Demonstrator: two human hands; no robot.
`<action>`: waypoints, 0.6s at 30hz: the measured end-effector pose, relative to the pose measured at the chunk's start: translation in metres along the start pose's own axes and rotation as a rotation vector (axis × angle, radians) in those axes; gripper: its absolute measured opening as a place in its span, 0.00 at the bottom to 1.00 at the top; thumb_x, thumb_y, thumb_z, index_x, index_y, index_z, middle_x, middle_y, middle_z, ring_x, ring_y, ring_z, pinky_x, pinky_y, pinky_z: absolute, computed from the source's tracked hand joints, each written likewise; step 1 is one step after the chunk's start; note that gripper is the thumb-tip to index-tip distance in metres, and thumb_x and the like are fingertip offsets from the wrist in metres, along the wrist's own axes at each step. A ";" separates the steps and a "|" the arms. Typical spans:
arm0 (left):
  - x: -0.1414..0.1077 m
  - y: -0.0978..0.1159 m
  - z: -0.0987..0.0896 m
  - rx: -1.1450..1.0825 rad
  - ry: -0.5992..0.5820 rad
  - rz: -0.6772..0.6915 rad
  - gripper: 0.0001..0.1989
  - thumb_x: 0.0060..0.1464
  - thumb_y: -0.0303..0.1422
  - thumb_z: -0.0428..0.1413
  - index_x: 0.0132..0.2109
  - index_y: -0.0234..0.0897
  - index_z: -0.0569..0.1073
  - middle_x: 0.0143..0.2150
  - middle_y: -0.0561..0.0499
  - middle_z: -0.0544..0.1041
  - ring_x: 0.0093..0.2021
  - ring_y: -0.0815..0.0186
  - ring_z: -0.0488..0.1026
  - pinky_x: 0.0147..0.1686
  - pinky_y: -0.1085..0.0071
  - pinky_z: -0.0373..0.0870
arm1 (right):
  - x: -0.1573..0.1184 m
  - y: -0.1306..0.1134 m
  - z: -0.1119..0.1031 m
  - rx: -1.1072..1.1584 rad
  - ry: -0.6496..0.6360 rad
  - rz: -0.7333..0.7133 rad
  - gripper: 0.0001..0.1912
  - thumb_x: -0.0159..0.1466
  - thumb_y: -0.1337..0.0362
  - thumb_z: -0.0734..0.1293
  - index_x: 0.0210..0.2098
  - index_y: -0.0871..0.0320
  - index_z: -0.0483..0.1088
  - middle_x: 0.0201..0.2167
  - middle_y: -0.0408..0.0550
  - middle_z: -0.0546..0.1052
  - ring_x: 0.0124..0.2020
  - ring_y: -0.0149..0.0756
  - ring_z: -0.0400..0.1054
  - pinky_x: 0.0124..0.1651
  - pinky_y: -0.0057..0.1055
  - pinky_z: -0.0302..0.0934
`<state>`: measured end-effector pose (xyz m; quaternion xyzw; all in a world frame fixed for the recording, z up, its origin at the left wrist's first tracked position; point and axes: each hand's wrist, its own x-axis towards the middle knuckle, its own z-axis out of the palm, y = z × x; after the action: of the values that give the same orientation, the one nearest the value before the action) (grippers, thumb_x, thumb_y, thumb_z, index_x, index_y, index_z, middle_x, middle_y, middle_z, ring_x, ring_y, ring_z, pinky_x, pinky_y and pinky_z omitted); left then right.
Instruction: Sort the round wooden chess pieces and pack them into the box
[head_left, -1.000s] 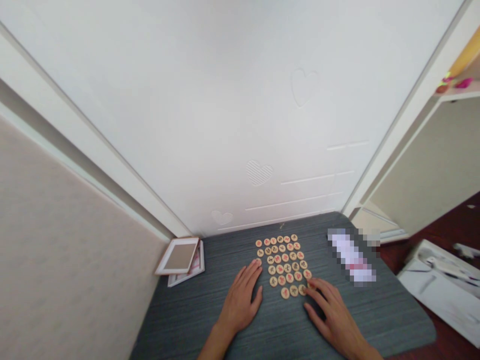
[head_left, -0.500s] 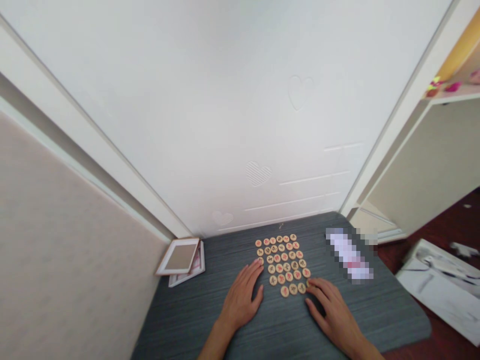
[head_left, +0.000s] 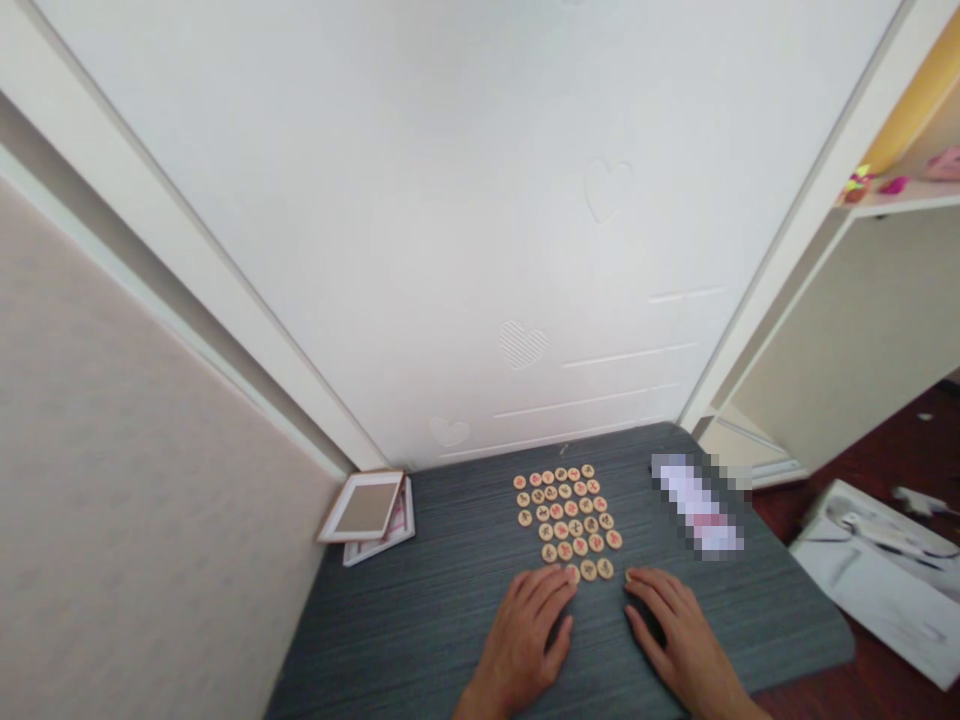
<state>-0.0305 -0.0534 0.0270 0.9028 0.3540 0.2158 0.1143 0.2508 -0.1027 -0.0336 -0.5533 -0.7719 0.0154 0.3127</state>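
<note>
Rows of round wooden Chinese chess pieces [head_left: 575, 527], marked with red or black characters, lie flat on the dark grey table [head_left: 420, 620]. My left hand [head_left: 526, 632] reaches to the near left corner of the rows. Its fingertips rest on a red-marked chess piece [head_left: 573, 574] and partly cover it; the thumb is held apart. At the near right, my right hand [head_left: 679, 632] has its fingertips on another chess piece [head_left: 629, 575], mostly hidden and a little apart from the row. Both hands are open, fingers stretched out, gripping nothing.
Two picture frames [head_left: 367, 508] are stacked at the table's back left. A pixelated pale item [head_left: 697, 505] lies at the right. A white panel with embossed hearts [head_left: 523, 344] rises behind the table. On the floor at right sits a white box [head_left: 885, 585].
My left hand has left the piece at the left edge of the rows and moved right and nearer, onto the front row. My right hand and its piece have shifted slightly right.
</note>
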 end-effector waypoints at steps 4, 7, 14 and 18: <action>-0.002 0.016 0.000 -0.002 -0.039 -0.023 0.23 0.65 0.33 0.54 0.66 0.45 0.66 0.64 0.48 0.72 0.64 0.58 0.68 0.61 0.56 0.69 | -0.010 -0.011 -0.002 -0.022 -0.022 -0.012 0.16 0.68 0.59 0.66 0.54 0.49 0.73 0.53 0.51 0.78 0.54 0.48 0.73 0.54 0.48 0.70; -0.013 0.012 -0.004 0.029 -0.052 -0.030 0.22 0.65 0.32 0.54 0.65 0.46 0.67 0.65 0.49 0.72 0.63 0.59 0.69 0.60 0.57 0.70 | -0.009 -0.027 -0.002 -0.013 -0.053 -0.046 0.15 0.68 0.62 0.66 0.53 0.49 0.73 0.53 0.50 0.78 0.54 0.48 0.73 0.55 0.47 0.69; -0.022 -0.026 -0.017 0.101 0.053 -0.153 0.18 0.66 0.31 0.51 0.61 0.45 0.71 0.64 0.48 0.73 0.62 0.58 0.70 0.59 0.54 0.69 | 0.022 -0.070 0.010 0.131 -0.125 -0.153 0.13 0.67 0.68 0.65 0.50 0.50 0.74 0.53 0.46 0.79 0.51 0.45 0.73 0.54 0.45 0.68; -0.008 -0.039 -0.021 0.095 0.089 -0.150 0.17 0.63 0.26 0.50 0.56 0.43 0.73 0.64 0.48 0.73 0.62 0.58 0.70 0.60 0.52 0.69 | 0.038 -0.089 0.018 0.182 -0.126 -0.159 0.14 0.68 0.70 0.65 0.51 0.52 0.73 0.50 0.46 0.81 0.47 0.43 0.73 0.52 0.44 0.67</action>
<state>-0.0690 -0.0294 0.0293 0.8677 0.4353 0.2293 0.0712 0.1589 -0.0984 0.0025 -0.4577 -0.8269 0.0951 0.3126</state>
